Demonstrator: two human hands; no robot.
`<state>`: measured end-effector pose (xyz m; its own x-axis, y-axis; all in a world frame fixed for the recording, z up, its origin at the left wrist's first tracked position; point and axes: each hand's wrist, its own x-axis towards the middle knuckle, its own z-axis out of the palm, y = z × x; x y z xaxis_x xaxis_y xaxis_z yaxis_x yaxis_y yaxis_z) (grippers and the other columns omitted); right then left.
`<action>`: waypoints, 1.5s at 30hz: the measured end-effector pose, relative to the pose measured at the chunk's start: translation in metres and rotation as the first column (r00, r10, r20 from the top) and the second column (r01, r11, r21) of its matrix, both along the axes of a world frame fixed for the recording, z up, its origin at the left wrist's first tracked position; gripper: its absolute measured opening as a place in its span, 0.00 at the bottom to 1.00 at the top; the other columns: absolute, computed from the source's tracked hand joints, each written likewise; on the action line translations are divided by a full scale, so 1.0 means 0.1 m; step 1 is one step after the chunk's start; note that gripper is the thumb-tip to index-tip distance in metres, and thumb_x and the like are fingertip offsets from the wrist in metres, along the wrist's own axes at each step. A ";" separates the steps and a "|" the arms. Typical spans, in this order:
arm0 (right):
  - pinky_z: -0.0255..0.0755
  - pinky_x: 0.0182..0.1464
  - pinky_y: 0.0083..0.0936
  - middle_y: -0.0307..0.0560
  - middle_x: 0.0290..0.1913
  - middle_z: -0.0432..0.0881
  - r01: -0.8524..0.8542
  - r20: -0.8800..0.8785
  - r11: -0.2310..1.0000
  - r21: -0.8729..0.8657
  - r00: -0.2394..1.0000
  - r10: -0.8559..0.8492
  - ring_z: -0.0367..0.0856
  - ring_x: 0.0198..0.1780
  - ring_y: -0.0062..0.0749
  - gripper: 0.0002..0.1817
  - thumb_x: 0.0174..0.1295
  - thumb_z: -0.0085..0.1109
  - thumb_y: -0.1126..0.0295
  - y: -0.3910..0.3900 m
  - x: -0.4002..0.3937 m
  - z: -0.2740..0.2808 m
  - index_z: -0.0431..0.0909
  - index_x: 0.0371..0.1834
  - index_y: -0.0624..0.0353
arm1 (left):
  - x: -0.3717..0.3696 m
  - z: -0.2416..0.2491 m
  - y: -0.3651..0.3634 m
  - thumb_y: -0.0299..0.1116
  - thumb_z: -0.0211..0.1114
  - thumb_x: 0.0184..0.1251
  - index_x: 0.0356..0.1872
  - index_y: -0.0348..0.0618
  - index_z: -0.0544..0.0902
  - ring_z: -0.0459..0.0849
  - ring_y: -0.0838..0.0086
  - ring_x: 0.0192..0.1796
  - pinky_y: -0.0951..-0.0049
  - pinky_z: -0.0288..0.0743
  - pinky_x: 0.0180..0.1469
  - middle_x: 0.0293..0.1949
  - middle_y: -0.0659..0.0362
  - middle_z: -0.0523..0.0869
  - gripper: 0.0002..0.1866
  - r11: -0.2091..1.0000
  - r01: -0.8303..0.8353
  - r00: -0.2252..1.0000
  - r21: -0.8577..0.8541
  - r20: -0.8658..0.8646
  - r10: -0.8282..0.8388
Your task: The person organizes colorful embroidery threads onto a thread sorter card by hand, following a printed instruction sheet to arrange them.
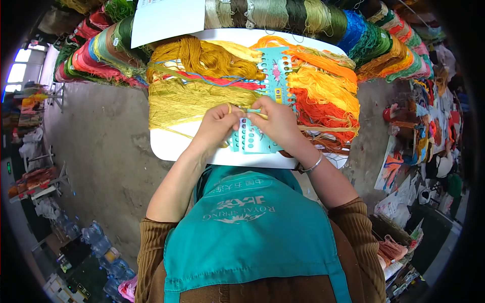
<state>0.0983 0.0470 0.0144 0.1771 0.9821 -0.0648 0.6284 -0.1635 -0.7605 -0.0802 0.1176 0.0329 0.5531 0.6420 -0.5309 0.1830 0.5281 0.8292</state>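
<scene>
A teal card with punched holes (275, 65) lies down the middle of a white board (177, 146), with thread bundles fastened along both edges. My left hand (220, 123) is closed in a pinch at the card's left side, by the olive-green thread (197, 103). Opposite it, my right hand (277, 123) pinches at the same spot; a thin yellowish strand seems to run between the fingertips. Below the hands sits a smaller piece of holed card (251, 139). Orange thread (323, 65), yellow thread (323, 87) and red thread (318, 113) spread to the right; golden-brown thread (202, 58) is upper left.
Rows of coloured thread skeins (283, 14) hang along the board's far side, with a white sheet (168, 22) over part of them. Water bottles (96, 237) stand on the floor at lower left. Thread and papers crowd a table (404, 202) at right.
</scene>
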 end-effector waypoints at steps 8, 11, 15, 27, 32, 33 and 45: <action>0.69 0.25 0.28 0.43 0.20 0.79 -0.020 -0.423 0.984 -0.175 0.905 -0.057 0.81 0.23 0.27 0.15 0.62 0.65 0.60 0.09 0.11 -0.04 0.73 0.40 0.59 | 0.16 -0.02 -0.08 0.34 0.60 0.71 0.34 0.40 0.85 0.64 0.86 0.17 0.82 0.56 0.21 0.15 0.68 0.73 0.10 0.994 0.008 0.998 -0.113 0.060 -0.001; 0.66 0.24 0.19 0.36 0.23 0.77 -0.147 -0.568 0.974 -0.173 0.823 0.023 0.74 0.23 0.16 0.13 0.67 0.61 0.65 0.09 0.21 -0.03 0.71 0.46 0.59 | 0.25 -0.14 -0.13 0.33 0.60 0.70 0.35 0.42 0.85 0.67 0.84 0.19 0.80 0.61 0.22 0.16 0.66 0.74 0.08 0.991 0.056 0.998 0.123 0.033 -0.060; 0.68 0.25 0.17 0.36 0.23 0.78 -0.199 -0.639 0.975 -0.100 0.764 0.090 0.76 0.24 0.15 0.12 0.66 0.61 0.68 0.12 0.28 -0.11 0.71 0.47 0.60 | 0.23 -0.23 -0.10 0.32 0.62 0.65 0.39 0.50 0.84 0.73 0.74 0.20 0.71 0.70 0.26 0.18 0.58 0.75 0.05 0.685 0.393 0.902 0.614 -0.402 -0.157; 0.68 0.25 0.24 0.43 0.22 0.81 -0.218 -0.468 0.940 -0.263 0.881 0.073 0.79 0.22 0.23 0.19 0.64 0.64 0.62 0.12 0.18 0.12 0.68 0.48 0.60 | -0.73 -0.03 0.35 0.33 0.56 0.71 0.23 0.49 0.70 0.53 0.87 0.12 0.82 0.45 0.11 0.14 0.71 0.60 0.13 0.761 0.068 0.775 -0.646 0.514 0.367; 0.65 0.25 0.29 0.42 0.19 0.80 -0.236 -0.354 0.942 -0.240 0.925 0.141 0.80 0.22 0.27 0.21 0.58 0.66 0.61 0.10 0.22 0.06 0.70 0.49 0.58 | -1.92 0.41 0.80 0.36 0.51 0.75 0.27 0.49 0.68 0.54 0.86 0.14 0.83 0.47 0.12 0.16 0.70 0.61 0.13 0.820 -0.279 0.744 -0.500 0.427 0.514; 0.66 0.25 0.29 0.43 0.19 0.80 -0.235 -0.345 0.941 -0.244 0.928 0.142 0.80 0.22 0.28 0.21 0.58 0.66 0.62 0.11 0.22 0.06 0.70 0.49 0.58 | -2.08 0.47 0.88 0.36 0.51 0.75 0.26 0.49 0.68 0.53 0.86 0.14 0.83 0.47 0.12 0.16 0.70 0.61 0.13 0.834 -0.299 0.750 -0.463 0.427 0.506; 0.70 0.27 0.28 0.44 0.20 0.83 -0.156 -0.227 0.955 -0.252 0.969 0.098 0.83 0.24 0.30 0.18 0.58 0.64 0.64 0.10 0.13 0.14 0.71 0.49 0.55 | -3.85 0.47 2.19 0.38 0.48 0.79 0.44 0.40 0.79 0.48 0.85 0.13 0.82 0.42 0.13 0.14 0.72 0.54 0.14 0.652 -0.724 0.578 -0.227 0.316 0.752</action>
